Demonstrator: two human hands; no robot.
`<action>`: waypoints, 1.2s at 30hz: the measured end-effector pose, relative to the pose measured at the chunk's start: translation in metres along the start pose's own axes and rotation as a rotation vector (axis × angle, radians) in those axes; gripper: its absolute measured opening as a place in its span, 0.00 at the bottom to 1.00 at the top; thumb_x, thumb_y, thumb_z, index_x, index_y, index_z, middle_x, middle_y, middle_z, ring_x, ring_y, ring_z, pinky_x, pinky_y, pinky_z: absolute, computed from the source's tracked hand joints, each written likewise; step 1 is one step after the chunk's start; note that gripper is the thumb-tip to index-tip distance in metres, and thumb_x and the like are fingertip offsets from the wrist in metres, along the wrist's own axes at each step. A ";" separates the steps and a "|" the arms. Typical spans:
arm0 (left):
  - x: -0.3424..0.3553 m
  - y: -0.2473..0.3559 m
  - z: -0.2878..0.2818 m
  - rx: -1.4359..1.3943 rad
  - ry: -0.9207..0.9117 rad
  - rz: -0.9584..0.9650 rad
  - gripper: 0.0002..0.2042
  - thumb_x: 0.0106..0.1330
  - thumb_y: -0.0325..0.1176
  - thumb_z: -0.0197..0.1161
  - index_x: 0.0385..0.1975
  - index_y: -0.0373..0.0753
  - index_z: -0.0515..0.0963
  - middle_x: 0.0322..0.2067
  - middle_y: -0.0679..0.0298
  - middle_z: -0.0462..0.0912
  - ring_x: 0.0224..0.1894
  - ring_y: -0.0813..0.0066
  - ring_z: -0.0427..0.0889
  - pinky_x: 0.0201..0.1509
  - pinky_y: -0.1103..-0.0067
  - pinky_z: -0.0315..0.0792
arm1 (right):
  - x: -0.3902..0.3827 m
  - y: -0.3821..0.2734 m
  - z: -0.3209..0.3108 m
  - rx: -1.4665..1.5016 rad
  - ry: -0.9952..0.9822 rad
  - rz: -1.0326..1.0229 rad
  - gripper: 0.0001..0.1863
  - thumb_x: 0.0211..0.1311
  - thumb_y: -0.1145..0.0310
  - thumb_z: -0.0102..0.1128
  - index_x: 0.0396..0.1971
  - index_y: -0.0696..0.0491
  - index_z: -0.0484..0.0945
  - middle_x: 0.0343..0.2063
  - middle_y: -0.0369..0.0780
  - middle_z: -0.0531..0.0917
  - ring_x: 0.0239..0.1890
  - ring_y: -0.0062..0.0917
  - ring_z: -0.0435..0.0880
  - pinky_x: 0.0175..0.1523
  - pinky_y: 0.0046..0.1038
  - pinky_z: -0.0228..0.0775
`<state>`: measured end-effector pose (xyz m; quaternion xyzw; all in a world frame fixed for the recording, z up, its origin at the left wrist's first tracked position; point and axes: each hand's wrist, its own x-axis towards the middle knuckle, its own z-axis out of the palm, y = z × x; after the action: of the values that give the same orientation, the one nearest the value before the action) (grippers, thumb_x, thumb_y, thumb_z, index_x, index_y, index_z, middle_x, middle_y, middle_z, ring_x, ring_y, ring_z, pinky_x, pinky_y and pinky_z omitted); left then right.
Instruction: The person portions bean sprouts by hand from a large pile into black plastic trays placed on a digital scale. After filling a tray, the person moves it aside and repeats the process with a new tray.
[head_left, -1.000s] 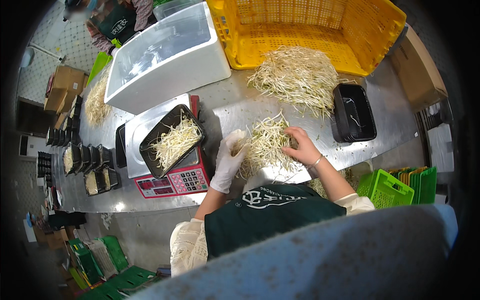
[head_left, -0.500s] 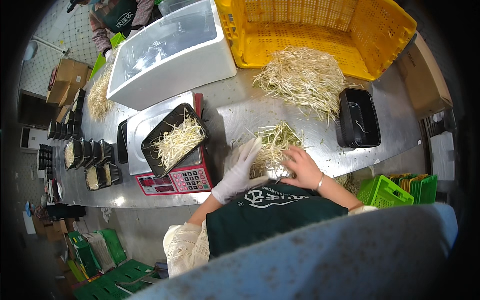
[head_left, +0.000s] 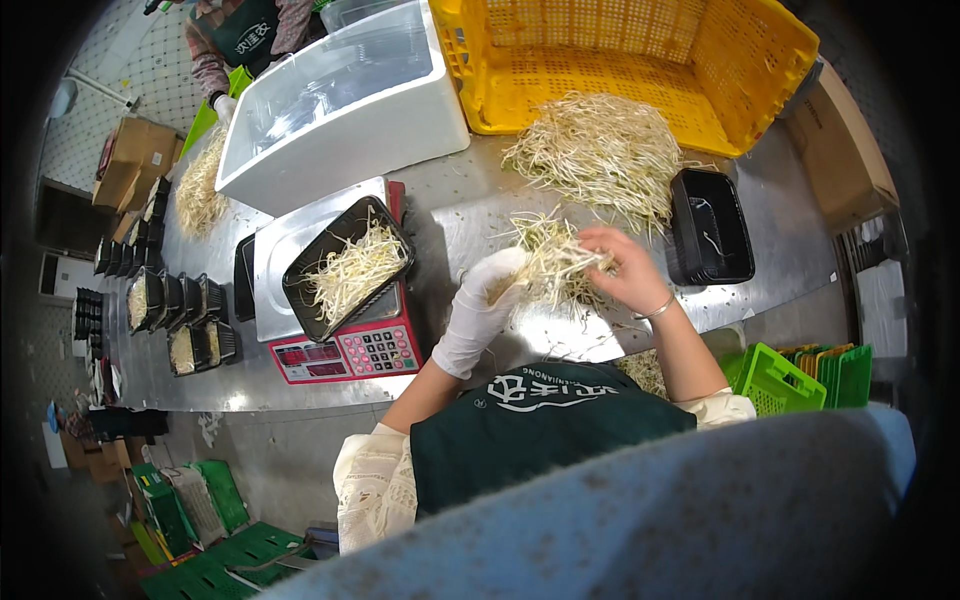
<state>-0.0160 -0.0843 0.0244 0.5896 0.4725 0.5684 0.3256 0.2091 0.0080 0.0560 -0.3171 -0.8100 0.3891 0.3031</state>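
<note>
A small bunch of bean sprouts is between my two hands, just above the metal table. My gloved left hand closes round its left side, fingers curled. From the right, my bare right hand grips the sprouts between thumb and fingers. Beyond them lies a large heap of bean sprouts. To the left, a black plastic tray partly filled with sprouts sits tilted across a red and silver weighing scale. A stack of black trays stands right of the heap.
A yellow perforated crate lies at the back beside a white foam box. Several filled trays line the table's left end. A co-worker's gloved hand is at another sprout pile. A green basket stands below the right edge.
Both hands have moved away from my body, lifting a bunch of sprouts off the table. The left fingers, straight before, are now curled, and the right hand has closed on the sprouts.
</note>
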 end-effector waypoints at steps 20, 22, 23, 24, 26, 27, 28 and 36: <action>-0.014 -0.023 -0.015 -0.048 0.059 -0.484 0.17 0.57 0.26 0.58 0.48 0.37 0.72 0.38 0.58 0.79 0.38 0.68 0.78 0.44 0.76 0.72 | -0.025 0.014 0.047 -0.304 0.065 0.211 0.11 0.46 0.72 0.57 0.33 0.54 0.78 0.33 0.41 0.78 0.35 0.31 0.78 0.41 0.30 0.70; -0.014 -0.011 -0.027 -0.432 0.164 -0.652 0.13 0.60 0.29 0.56 0.45 0.37 0.75 0.35 0.64 0.81 0.35 0.77 0.78 0.41 0.79 0.72 | -0.022 0.008 0.030 -0.111 0.104 0.277 0.11 0.46 0.71 0.58 0.33 0.54 0.78 0.33 0.42 0.78 0.34 0.32 0.78 0.41 0.30 0.70; -0.016 -0.016 -0.034 -0.203 0.144 -0.682 0.14 0.60 0.30 0.56 0.46 0.37 0.74 0.35 0.64 0.81 0.35 0.76 0.79 0.41 0.79 0.72 | -0.021 0.011 0.023 -0.015 0.123 0.309 0.11 0.46 0.71 0.59 0.33 0.54 0.78 0.33 0.42 0.78 0.34 0.32 0.78 0.41 0.30 0.69; -0.022 -0.024 -0.042 0.025 0.121 -0.706 0.15 0.59 0.31 0.57 0.46 0.36 0.74 0.34 0.63 0.81 0.35 0.75 0.79 0.41 0.79 0.72 | -0.021 0.021 0.019 -0.046 0.012 0.414 0.16 0.45 0.67 0.62 0.36 0.55 0.77 0.37 0.44 0.78 0.40 0.32 0.77 0.46 0.29 0.68; -0.041 -0.055 -0.065 0.275 -0.003 -0.793 0.23 0.55 0.37 0.61 0.51 0.37 0.70 0.41 0.57 0.78 0.44 0.66 0.77 0.49 0.76 0.69 | -0.035 0.046 0.021 -0.172 -0.023 0.362 0.23 0.43 0.65 0.64 0.43 0.54 0.74 0.44 0.46 0.74 0.46 0.36 0.74 0.51 0.30 0.66; -0.043 -0.053 -0.065 0.405 0.009 -0.610 0.25 0.53 0.38 0.62 0.52 0.37 0.69 0.45 0.55 0.75 0.48 0.63 0.74 0.53 0.74 0.66 | -0.038 0.047 0.022 -0.233 -0.039 0.335 0.27 0.42 0.63 0.65 0.47 0.54 0.73 0.48 0.47 0.72 0.49 0.38 0.72 0.54 0.30 0.64; -0.045 -0.050 -0.065 0.530 0.021 -0.424 0.27 0.52 0.40 0.63 0.53 0.37 0.68 0.48 0.54 0.73 0.51 0.61 0.71 0.56 0.73 0.62 | -0.039 0.048 0.024 -0.290 -0.056 0.328 0.31 0.41 0.62 0.65 0.50 0.53 0.70 0.51 0.48 0.69 0.51 0.40 0.70 0.56 0.31 0.63; -0.032 -0.057 -0.040 0.684 -0.014 -0.442 0.29 0.48 0.39 0.66 0.51 0.37 0.69 0.46 0.54 0.72 0.50 0.56 0.71 0.55 0.69 0.63 | -0.034 0.045 0.044 -0.247 -0.062 0.341 0.29 0.40 0.73 0.60 0.49 0.53 0.70 0.48 0.47 0.70 0.47 0.42 0.71 0.51 0.32 0.66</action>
<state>-0.0627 -0.1010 -0.0338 0.5520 0.7474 0.2907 0.2284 0.2101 -0.0142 -0.0121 -0.4723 -0.7951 0.3421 0.1666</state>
